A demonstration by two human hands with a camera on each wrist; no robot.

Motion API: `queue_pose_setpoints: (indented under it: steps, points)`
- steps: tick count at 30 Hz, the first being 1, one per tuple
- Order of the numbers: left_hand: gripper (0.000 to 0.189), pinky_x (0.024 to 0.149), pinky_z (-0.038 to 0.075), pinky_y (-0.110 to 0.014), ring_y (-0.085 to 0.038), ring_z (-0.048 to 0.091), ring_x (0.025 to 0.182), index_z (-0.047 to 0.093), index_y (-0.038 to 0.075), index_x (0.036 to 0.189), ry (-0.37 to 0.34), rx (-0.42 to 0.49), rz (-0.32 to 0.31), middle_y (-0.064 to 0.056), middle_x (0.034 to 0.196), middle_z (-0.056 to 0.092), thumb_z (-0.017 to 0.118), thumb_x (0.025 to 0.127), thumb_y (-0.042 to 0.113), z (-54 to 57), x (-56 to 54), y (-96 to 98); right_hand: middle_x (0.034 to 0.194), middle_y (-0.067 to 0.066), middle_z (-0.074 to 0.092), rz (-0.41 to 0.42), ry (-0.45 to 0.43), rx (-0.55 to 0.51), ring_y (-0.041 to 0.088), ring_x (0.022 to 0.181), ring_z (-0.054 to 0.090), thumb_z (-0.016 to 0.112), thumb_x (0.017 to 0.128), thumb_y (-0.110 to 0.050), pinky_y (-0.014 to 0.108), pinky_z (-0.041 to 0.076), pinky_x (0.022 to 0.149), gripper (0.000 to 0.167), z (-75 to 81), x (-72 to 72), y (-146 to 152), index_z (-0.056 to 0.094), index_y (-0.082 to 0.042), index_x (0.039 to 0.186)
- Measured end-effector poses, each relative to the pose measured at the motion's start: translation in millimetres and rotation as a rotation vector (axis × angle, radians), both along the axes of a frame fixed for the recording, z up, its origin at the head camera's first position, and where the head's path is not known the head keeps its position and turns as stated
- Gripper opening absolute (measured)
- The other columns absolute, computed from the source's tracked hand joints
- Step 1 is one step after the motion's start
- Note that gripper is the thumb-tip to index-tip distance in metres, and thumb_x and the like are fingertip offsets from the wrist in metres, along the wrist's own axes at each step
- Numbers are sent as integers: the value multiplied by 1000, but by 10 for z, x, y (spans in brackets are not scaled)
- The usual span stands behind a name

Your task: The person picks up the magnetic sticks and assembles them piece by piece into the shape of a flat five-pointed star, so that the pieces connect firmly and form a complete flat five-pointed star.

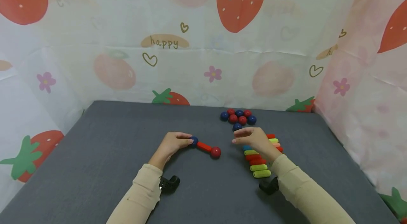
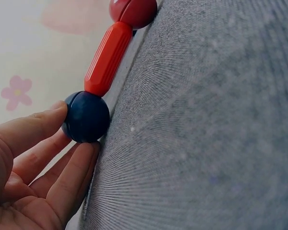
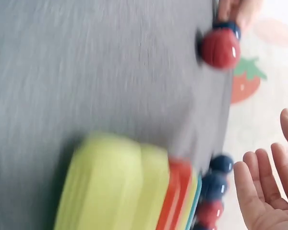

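My left hand [image 1: 172,143] pinches a blue ball [image 2: 88,117] between thumb and fingers, low over the table. From that ball runs a red ridged rod [image 2: 109,59], and a red ball [image 1: 215,152] caps its other end, so the three form one joined piece. My right hand [image 1: 251,139] holds nothing, its fingers spread and slightly bent in the right wrist view. It hovers above the colored rods, its fingertips just in front of the nearest blue ball [image 1: 237,127] of the group behind.
Loose rods in yellow-green [image 1: 262,174], red, blue and pink lie in rows under my right forearm. At the back, several red and blue balls [image 1: 242,120] sit clustered on the dark grey table [image 1: 121,167]. A strawberry-print curtain [image 1: 190,68] hangs behind.
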State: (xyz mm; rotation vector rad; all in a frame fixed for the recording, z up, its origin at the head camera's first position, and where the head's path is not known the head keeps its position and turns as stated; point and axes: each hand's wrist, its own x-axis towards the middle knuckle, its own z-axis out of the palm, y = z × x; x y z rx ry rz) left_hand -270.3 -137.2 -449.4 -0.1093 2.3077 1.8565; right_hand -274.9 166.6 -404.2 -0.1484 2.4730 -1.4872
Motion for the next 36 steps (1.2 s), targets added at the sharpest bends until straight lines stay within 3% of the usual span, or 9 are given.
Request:
queue_pose_setpoints:
  steps: [7, 15, 24, 36]
  points:
    - [31, 102, 53, -39, -28, 67, 115, 70, 0, 120, -1, -13, -1, -22, 135, 61, 72, 91, 11, 10, 18, -5, 139, 16, 60, 13, -29, 35, 31, 127, 55, 76, 88, -32, 52, 44, 110, 53, 35, -58, 312, 63, -5, 132]
    - [30, 98, 55, -37, -28, 67, 115, 71, 0, 119, -2, -6, 0, -23, 135, 61, 72, 90, 10, -13, 13, -10, 138, 17, 60, 44, -58, 68, 34, 127, 54, 73, 91, -25, 55, 42, 111, 47, -109, -105, 512, 63, -4, 132]
    - [29, 97, 56, -36, -25, 68, 111, 72, 0, 117, -1, -7, 12, -22, 133, 62, 73, 89, 9, -27, -7, -2, 134, 17, 62, 45, -75, 115, 31, 122, 56, 76, 89, -25, 52, 45, 108, 42, -198, -160, 552, 68, -5, 125]
    - [29, 98, 56, -37, -28, 68, 112, 72, -1, 118, 7, -6, 10, -23, 133, 62, 73, 90, 9, -31, -14, -5, 129, 18, 65, 67, -64, 165, 29, 116, 59, 75, 89, -15, 48, 50, 102, 31, -188, -182, 534, 73, -3, 117]
